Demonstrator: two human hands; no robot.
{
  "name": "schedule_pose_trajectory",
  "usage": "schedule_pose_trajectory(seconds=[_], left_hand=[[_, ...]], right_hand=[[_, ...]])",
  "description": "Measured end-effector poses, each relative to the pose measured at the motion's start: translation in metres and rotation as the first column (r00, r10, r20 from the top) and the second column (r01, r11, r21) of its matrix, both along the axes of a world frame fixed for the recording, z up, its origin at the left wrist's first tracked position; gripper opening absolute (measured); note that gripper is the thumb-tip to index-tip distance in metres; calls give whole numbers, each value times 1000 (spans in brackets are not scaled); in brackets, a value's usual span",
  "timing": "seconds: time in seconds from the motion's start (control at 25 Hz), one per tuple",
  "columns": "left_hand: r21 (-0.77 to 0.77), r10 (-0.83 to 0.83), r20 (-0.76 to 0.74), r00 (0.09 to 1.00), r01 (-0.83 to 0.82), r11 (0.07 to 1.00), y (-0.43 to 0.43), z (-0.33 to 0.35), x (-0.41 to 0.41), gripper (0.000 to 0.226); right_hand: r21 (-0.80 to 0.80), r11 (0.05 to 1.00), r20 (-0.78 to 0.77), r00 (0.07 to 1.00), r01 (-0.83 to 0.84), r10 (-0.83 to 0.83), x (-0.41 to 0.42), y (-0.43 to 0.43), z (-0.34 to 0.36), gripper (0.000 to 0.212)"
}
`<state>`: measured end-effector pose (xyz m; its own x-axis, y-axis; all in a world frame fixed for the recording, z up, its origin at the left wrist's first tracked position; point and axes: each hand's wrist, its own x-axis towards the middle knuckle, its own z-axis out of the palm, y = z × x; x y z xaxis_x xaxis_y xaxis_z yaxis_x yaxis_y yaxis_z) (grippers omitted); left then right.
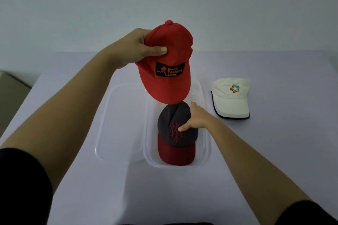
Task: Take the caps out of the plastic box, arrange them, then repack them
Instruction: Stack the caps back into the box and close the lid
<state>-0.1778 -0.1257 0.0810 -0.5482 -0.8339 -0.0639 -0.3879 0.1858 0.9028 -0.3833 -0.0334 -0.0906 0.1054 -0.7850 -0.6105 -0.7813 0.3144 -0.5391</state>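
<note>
My left hand (139, 49) grips the crown of a red cap (168, 78) with a black "Back Packing Gear" patch and holds it up above the clear plastic box (205, 148), brim pointing down. A dark grey cap with a maroon brim (175, 144) lies inside the box. My right hand (196, 118) reaches into the box and grasps the grey cap's crown, thumb on its red embroidery. A white cap with a coloured logo (231, 97) lies flat on the table to the right of the box.
The box's clear lid (118, 122) lies on the table just left of the box, touching it. The table (274, 151) has a pale lilac top; its left edge drops to a beige object (11, 89). A plain wall stands behind.
</note>
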Motion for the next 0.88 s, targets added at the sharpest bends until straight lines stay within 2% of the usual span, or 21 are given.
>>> schedule_pose_trajectory(seconds=[0.28,0.44,0.6,0.76,0.88], left_hand=[[-20,-16,-5,1000,16,1000,-22,-10,-9,20],[20,-5,-3,1000,5,1000,-33,-28,-9,20],[98,-48,57,997,42,994,-39,-51,-15,17],[272,-151,130,980,111,956,-34,-84,-24,17],[474,-208,113,971,131,871,-26,-119,-25,15]], right_hand=[[43,995,4,996,-94,94,-1,-11,-5,94],[40,989,67,988,-142,139,-4,-13,-2,82],[-9,965,121,958,-261,260,-7,-7,10,77],[-108,932,129,925,-346,358,-7,9,22,66],[-149,927,170,914,-345,368,-13,14,30,68]])
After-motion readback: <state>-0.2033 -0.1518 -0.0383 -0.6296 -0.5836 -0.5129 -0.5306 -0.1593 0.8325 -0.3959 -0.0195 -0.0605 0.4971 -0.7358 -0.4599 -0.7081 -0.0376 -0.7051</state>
